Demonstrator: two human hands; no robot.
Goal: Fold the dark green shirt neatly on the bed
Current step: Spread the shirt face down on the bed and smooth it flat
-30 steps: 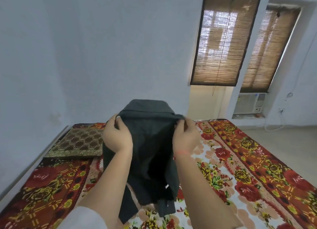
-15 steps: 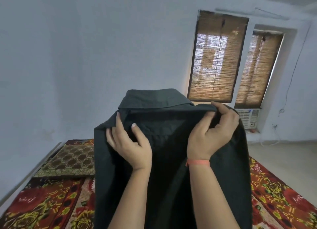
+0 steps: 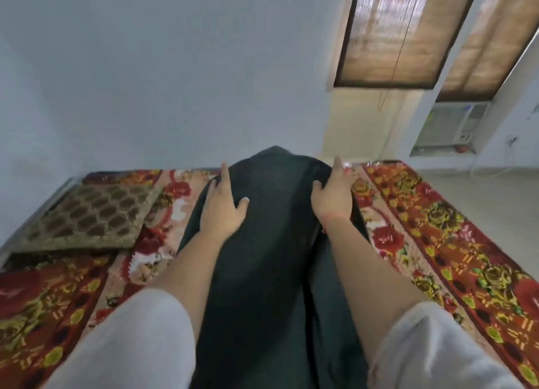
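Head view shows the dark green shirt (image 3: 271, 243) stretched down the middle of the bed (image 3: 437, 228), our left hand (image 3: 221, 205) and right hand (image 3: 332, 196) apart, each pinching one side near its far end; we judge it barely laid out, every fold still to make.

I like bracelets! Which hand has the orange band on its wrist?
The right hand: an orange band circles its wrist, while the left hand has a bare wrist.
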